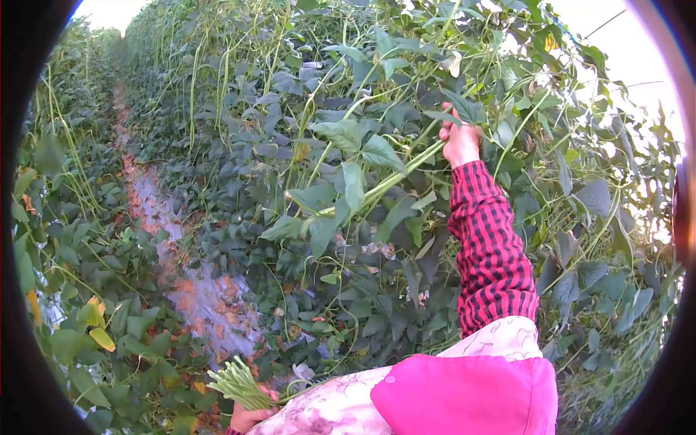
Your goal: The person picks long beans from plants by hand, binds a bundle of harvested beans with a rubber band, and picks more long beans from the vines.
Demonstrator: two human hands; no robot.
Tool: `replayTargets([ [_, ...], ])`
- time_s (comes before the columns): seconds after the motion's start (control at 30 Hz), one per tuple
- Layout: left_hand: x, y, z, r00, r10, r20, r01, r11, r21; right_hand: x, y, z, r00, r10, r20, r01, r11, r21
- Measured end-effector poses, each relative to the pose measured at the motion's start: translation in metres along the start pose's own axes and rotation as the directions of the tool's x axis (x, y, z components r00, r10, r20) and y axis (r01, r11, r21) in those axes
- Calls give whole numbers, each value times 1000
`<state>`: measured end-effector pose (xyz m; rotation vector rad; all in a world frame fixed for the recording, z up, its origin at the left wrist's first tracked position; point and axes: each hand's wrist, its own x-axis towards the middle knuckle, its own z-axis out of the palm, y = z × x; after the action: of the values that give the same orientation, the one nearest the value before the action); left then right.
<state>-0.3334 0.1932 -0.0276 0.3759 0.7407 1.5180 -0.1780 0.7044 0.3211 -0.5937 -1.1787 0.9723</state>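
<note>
Single head view, looking down on a planted row.

Right hand (462, 139): raised into the climbing bean vines (377, 290), upper right of centre. Grip narrow, fingers curled around a few long green pods (395, 178). These slant from the hand down to the left, partly covered by broad leaves (354, 181). Their lower ends are lost among the foliage, so the exact count cannot be told. One leaf overlaps the fingers.

Left hand (251, 418): low, at the bottom edge, left of centre. Grip closed about a bunch of long beans (239, 384); the pale green ends fan out to the upper left, beyond the fingers. The rest of the bunch is mostly hidden by the hand and clothing.

Clothing: red-and-black checked sleeve (494, 250) on the right arm; pale printed cloth (319, 406) runs toward the left hand; bright pink cloth (464, 395) lies across the lower right.

Surroundings: a narrow path (210, 293), strewn with brownish litter, recedes to the upper left between two rows. Other slender pods (194, 98) hang from the vines beside it. A yellow leaf (102, 338) shows among the greenery at lower left.
</note>
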Motion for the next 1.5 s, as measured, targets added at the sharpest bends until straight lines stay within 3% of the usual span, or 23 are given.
replayTargets([
  [0.03,1,0,0,1000,6,0,-6,1000,5,5,-3,-1,1000,-6,-2,6,1000,5],
  [0.1,4,1,-2,1000,20,3,-20,1000,20,17,-11,-7,995,-23,97,48,963,-265],
  [0.13,4,1,-3,1000,26,6,-26,999,30,25,-16,-6,997,-57,48,65,983,-170],
  [0.23,8,2,-1,999,37,10,-38,998,44,27,-44,6,996,-60,-69,48,985,-164],
  [0.27,8,3,-2,999,43,13,-43,998,48,31,-49,4,994,-105,-6,104,993,-62],
  [0.3,8,2,-2,999,46,13,-46,998,48,44,-55,-2,998,8,70,-6,999,-33],
  [0.4,7,2,-4,999,50,21,-51,997,51,58,-69,-4,993,-102,55,104,994,-28],
  [0.63,5,4,-11,998,50,38,-52,997,59,59,-78,-8,999,-14,-43,6,982,-189],
  [0.73,-2,5,-12,998,46,50,-50,996,70,52,-69,-22,988,-19,155,55,971,-231],
  [0.77,-4,10,-10,997,21,77,-28,995,93,50,-66,-26,977,-87,195,133,962,-238],
  [0.83,-11,13,-3,999,-40,34,40,999,-1,60,-62,-39,944,-41,328,110,974,-196],
  [0.97,-13,8,-1,998,-56,8,57,994,-95,65,-63,-43,946,84,312,-74,996,-42],
  [1.2,-12,5,5,996,-91,-7,89,988,-128,40,-54,-24,953,193,235,-138,963,-230],
  [1.27,-11,5,7,995,-90,-40,84,987,-134,-4,-43,-12,938,135,320,-20,941,-337],
  [1.33,-9,8,11,994,-81,-75,70,988,-140,-89,-41,11,865,-27,502,250,890,-382],
  [1.37,-8,13,16,989,-79,-122,61,988,-144,-136,-38,18,744,-195,639,571,683,-456],
  [1.4,-5,16,18,983,-77,-167,53,988,-146,-178,-35,24,555,-210,805,705,632,-321],
  [1.43,-2,18,18,983,-82,-162,59,988,-145,-220,-34,19,564,236,791,314,825,-470],
  [1.47,2,19,18,983,-48,-179,22,990,-142,-250,-24,25,247,200,948,507,807,-302],
  [1.5,7,21,18,981,-12,-194,-15,990,-138,-288,-4,23,143,239,961,263,927,-269],
])
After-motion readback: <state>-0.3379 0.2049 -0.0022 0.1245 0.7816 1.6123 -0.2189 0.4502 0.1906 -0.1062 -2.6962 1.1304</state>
